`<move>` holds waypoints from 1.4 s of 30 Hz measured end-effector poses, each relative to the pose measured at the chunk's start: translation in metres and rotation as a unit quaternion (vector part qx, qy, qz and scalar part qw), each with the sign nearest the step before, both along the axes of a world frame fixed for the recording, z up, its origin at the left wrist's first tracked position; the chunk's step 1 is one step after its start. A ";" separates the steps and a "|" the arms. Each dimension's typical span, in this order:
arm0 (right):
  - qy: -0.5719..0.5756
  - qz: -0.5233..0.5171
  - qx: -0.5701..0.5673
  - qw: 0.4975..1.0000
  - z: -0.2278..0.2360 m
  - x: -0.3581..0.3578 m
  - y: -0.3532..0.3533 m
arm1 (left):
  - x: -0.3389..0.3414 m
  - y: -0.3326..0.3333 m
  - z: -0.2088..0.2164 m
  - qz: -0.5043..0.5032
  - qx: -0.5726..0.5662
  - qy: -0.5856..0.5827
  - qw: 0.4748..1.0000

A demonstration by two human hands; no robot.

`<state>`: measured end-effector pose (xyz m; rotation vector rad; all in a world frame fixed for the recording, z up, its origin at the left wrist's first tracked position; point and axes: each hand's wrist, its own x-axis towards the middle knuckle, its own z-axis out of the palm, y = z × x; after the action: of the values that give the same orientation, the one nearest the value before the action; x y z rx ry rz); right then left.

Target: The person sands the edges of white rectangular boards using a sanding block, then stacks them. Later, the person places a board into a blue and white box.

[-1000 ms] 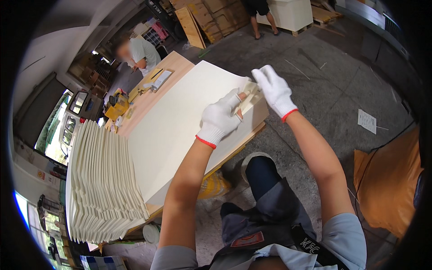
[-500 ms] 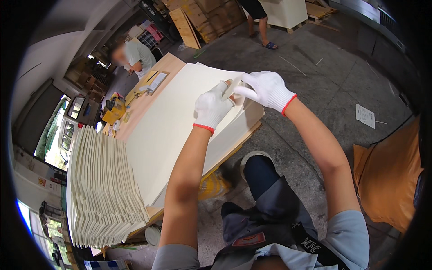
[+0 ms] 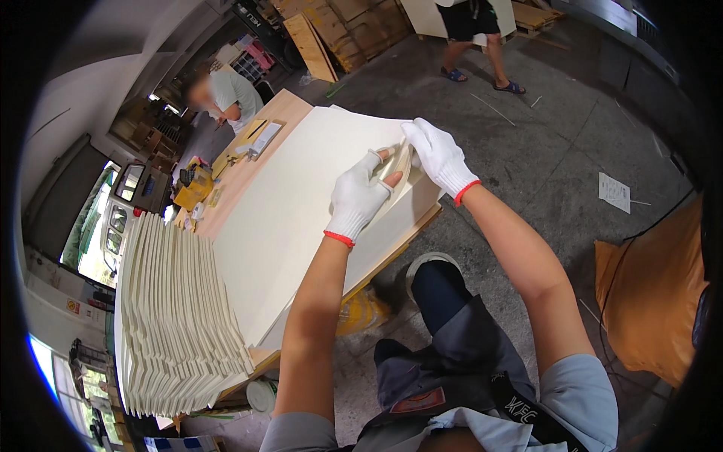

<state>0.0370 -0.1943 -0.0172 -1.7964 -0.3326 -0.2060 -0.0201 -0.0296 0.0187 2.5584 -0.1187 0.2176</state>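
A broad pile of white sheets (image 3: 290,188) covers much of the table, its right-hand edge bent up and fanned. My right hand (image 3: 439,157), in a white knit glove with a red cuff, is closed on the sheets' far right corner. Close beside it, my left hand (image 3: 360,194) wears a matching glove with two fingertips bare. Its fingers are spread apart and touch the raised edge of the sheets. How many sheets are lifted cannot be made out. At the left of the pile stands a thick row of folded white sheets (image 3: 177,316) with wavy edges.
On the wooden tabletop (image 3: 285,113) lie a clipboard (image 3: 265,138) and a yellow box (image 3: 192,194) of small items. An orange sack (image 3: 648,301) stands at right. A person (image 3: 233,96) is beyond the table; another person's legs (image 3: 493,60) are farther back. Paper (image 3: 614,192) lies on the floor.
My right hand has drawn in and closed on the sheet corner. My left hand has shifted slightly down, its fingers spreading. The person at the back has stepped to the right.
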 end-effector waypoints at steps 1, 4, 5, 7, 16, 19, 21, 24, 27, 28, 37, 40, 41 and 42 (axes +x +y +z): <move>-0.005 -0.004 0.004 1.000 -0.001 0.001 0.000 | 0.001 0.000 0.001 0.002 -0.012 0.012 1.000; -0.002 -0.005 0.003 1.000 -0.002 0.000 0.000 | 0.001 0.001 0.001 -0.001 -0.014 0.005 1.000; 0.010 0.002 -0.006 1.000 0.001 -0.001 -0.001 | 0.001 0.002 0.000 -0.004 -0.008 -0.005 1.000; 0.014 0.004 -0.015 1.000 0.001 -0.002 0.000 | 0.001 0.003 -0.003 -0.006 -0.042 -0.033 0.999; -0.014 -0.013 -0.036 0.999 -0.006 0.005 0.001 | 0.000 0.001 -0.004 -0.026 -0.008 0.009 1.000; -0.006 -0.019 -0.033 0.999 -0.006 0.005 0.002 | 0.001 0.001 -0.005 -0.025 -0.017 0.010 0.999; -0.001 -0.020 -0.031 0.999 -0.004 0.004 0.002 | 0.001 0.000 -0.004 -0.019 -0.020 0.016 0.999; 0.008 -0.022 -0.033 0.999 -0.004 0.003 0.001 | 0.000 -0.002 0.000 -0.014 -0.008 0.028 0.999; 0.025 -0.009 -0.014 1.000 -0.002 0.002 0.001 | -0.001 -0.001 0.000 -0.009 0.007 0.007 1.000; 0.021 -0.007 -0.017 1.000 0.001 0.000 0.002 | 0.000 0.001 -0.004 -0.005 0.015 -0.016 1.000; -0.008 -0.028 -0.039 0.999 -0.007 0.003 0.002 | -0.003 -0.003 -0.002 -0.020 0.038 -0.030 0.999; -0.008 -0.029 -0.039 0.999 -0.006 0.003 0.003 | 0.001 0.001 -0.009 -0.031 0.033 -0.053 0.998; -0.005 -0.029 -0.039 0.999 -0.006 0.003 0.003 | 0.002 0.002 -0.010 -0.032 0.029 -0.056 0.997; -0.002 -0.031 -0.039 0.999 -0.006 0.003 0.002 | 0.002 0.001 -0.010 -0.032 0.024 -0.050 0.998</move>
<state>0.0405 -0.1918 -0.0232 -1.8855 -0.2922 -0.2431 -0.0178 -0.0286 0.0087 2.5880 -0.2454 0.3208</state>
